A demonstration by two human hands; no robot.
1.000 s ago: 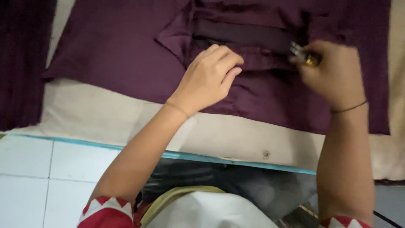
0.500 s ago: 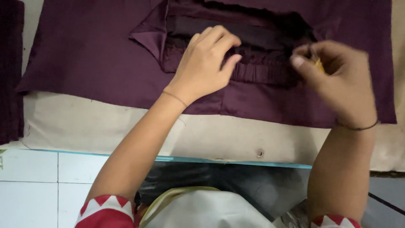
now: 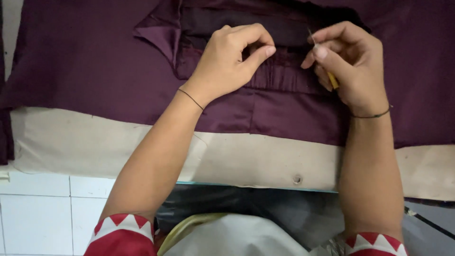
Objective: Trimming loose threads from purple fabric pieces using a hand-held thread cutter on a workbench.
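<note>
Both hands work close together on a dark purple garment [image 3: 95, 66] that lies flat on a table covered with a beige cloth [image 3: 265, 161]. Left hand [image 3: 227, 61] rests on the fabric with its fingers curled; the thumb and the forefinger come almost together and seem to pinch a small fold of the cloth near a darker strip [image 3: 284, 28] in the opening of the garment. It looks like this grip keeps the fabric tight and still, so that the other hand can work on one exact place.

Right hand [image 3: 350, 61] is closed around a thin tool with a yellow handle [image 3: 333, 80] — the thumb and fingers hold it like a pen, and a fine metal tip shows above the fingers, pointing to the edge of the dark strip. I cannot tell what kind of tool it is, because most of it is hidden in the hand. The two hands are near each other but not touching.

A flap of the purple fabric [image 3: 159, 35] is folded back to the left of the opening — probably so that the inner seam stays open to view. Each wrist has a thin dark band, and red sleeves with white triangles [image 3: 121, 234] show at the bottom.
</note>
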